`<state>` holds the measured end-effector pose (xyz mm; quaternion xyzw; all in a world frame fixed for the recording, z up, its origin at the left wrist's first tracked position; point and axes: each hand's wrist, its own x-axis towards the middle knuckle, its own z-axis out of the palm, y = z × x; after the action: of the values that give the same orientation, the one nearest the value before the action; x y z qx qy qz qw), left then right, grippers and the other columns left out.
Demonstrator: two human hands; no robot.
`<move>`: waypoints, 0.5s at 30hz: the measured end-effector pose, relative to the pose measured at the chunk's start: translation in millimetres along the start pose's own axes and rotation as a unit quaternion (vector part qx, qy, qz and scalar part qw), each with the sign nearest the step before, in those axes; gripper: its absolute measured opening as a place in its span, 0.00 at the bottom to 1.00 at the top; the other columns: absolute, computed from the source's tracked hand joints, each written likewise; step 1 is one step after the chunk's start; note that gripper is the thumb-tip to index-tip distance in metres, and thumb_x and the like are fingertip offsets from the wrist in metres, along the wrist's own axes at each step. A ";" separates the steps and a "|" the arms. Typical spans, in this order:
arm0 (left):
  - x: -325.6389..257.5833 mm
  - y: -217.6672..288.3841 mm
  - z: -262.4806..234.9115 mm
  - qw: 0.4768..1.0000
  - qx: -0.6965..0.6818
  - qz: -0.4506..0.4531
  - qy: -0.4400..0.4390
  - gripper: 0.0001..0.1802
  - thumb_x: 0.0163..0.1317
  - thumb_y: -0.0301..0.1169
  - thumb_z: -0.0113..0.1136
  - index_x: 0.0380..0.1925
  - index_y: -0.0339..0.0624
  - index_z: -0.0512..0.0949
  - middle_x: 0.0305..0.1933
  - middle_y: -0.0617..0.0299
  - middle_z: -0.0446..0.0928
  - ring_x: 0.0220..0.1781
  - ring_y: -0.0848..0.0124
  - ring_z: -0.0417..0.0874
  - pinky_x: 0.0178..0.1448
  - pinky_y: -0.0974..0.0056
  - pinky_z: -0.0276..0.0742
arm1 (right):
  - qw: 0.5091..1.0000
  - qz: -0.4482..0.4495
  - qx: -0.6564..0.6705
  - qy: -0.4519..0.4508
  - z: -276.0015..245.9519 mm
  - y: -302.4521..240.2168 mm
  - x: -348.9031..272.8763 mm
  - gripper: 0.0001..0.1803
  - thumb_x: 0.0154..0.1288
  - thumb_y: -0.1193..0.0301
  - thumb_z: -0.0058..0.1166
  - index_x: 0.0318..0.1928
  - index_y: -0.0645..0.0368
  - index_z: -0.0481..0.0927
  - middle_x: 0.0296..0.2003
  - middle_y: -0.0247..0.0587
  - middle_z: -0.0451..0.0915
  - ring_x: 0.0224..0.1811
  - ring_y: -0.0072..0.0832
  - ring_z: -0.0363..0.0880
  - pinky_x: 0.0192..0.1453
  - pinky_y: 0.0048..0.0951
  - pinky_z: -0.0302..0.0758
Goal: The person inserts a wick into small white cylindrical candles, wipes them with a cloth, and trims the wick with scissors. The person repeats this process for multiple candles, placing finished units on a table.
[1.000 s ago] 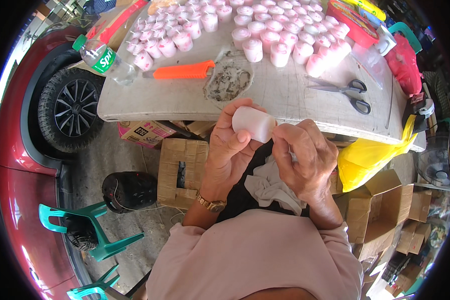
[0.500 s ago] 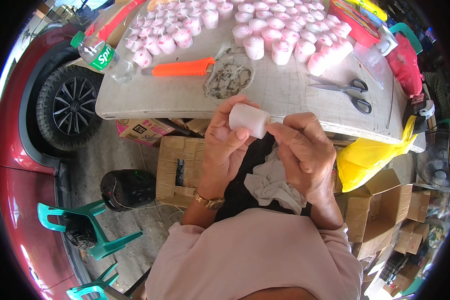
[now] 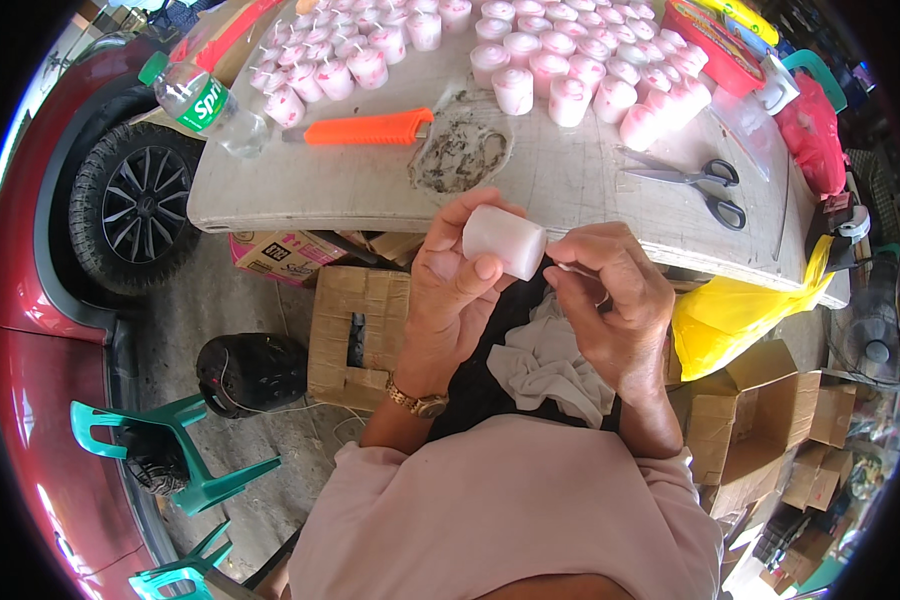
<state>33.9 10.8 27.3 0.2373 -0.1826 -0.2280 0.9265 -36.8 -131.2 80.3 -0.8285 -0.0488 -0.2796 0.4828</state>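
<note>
A pale pink, cylinder-shaped candle (image 3: 503, 242) lies on its side in my left hand (image 3: 446, 295), between thumb and fingers, just off the table's near edge. Its flat end faces right. Close to that end, my right hand (image 3: 622, 300) is closed in a pinch; a small bit of thin white wick shows between thumb and forefinger. Farther off on the table stand many pink-and-white candles in clear cups, one group (image 3: 367, 66) at left with wicks sticking up and another group (image 3: 569, 100) at right.
The white table (image 3: 570, 190) holds an orange-handled knife (image 3: 368, 127), a dark wax-like stain, scissors (image 3: 705, 180), a clear bottle (image 3: 210, 108) and a red tub (image 3: 712, 48). Below are a yellow bag (image 3: 735, 325), cardboard boxes (image 3: 355, 335), a grey cloth (image 3: 550, 365) and a green chair (image 3: 205, 460). A red car stands left.
My right fingers have drawn slightly away from the candle's end, and a white bit of wick now shows between them. My left hand keeps its hold on the candle.
</note>
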 end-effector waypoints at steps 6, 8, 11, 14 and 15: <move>-3.8 -2.1 0.0 1.000 0.006 -0.002 0.014 0.29 0.61 0.26 0.64 0.61 0.40 0.66 0.58 0.54 0.72 0.59 0.64 0.77 0.63 0.58 0.77 | 0.999 -0.037 -0.021 -0.013 -2.7 5.5 -0.6 0.13 0.55 0.82 0.63 0.42 0.60 0.81 0.35 0.40 0.80 0.32 0.26 0.80 0.33 0.24 0.77; -4.9 -2.4 -1.3 1.000 -0.014 -0.020 0.017 0.24 0.63 0.28 0.62 0.57 0.39 0.68 0.56 0.54 0.72 0.54 0.65 0.79 0.59 0.57 0.79 | 0.999 -0.013 0.019 -0.036 -5.6 6.8 -1.0 0.17 0.56 0.74 0.67 0.47 0.59 0.80 0.33 0.38 0.79 0.30 0.23 0.77 0.31 0.20 0.74; -4.9 -2.9 -5.9 0.999 -0.019 -0.047 0.011 0.15 0.66 0.33 0.58 0.48 0.37 0.72 0.47 0.55 0.75 0.40 0.69 0.80 0.51 0.59 0.83 | 0.993 0.058 0.103 -0.005 -4.5 6.6 -2.4 0.29 0.59 0.55 0.65 0.56 0.58 0.74 0.30 0.34 0.74 0.27 0.19 0.69 0.29 0.18 0.69; -9.7 -4.9 -9.4 0.979 0.133 -0.151 0.021 0.14 0.69 0.38 0.53 0.39 0.36 0.76 0.33 0.59 0.76 0.26 0.73 0.76 0.43 0.63 0.84 | 0.966 0.102 0.239 -0.009 -0.7 7.6 -2.2 0.40 0.60 0.43 0.59 0.61 0.61 0.68 0.29 0.31 0.70 0.27 0.16 0.62 0.29 0.18 0.63; -12.1 -6.9 -9.6 0.959 0.197 -0.204 0.010 0.16 0.70 0.39 0.51 0.36 0.35 0.77 0.28 0.60 0.76 0.21 0.74 0.74 0.40 0.64 0.84 | 0.962 0.071 0.263 0.008 -0.4 9.6 -1.1 0.40 0.64 0.44 0.57 0.61 0.66 0.66 0.28 0.29 0.68 0.27 0.16 0.61 0.30 0.18 0.60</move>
<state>25.8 15.0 12.9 0.4493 -0.1619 -0.3692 0.7973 -34.5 -136.4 72.5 -0.6713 -0.0584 -0.2283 0.7027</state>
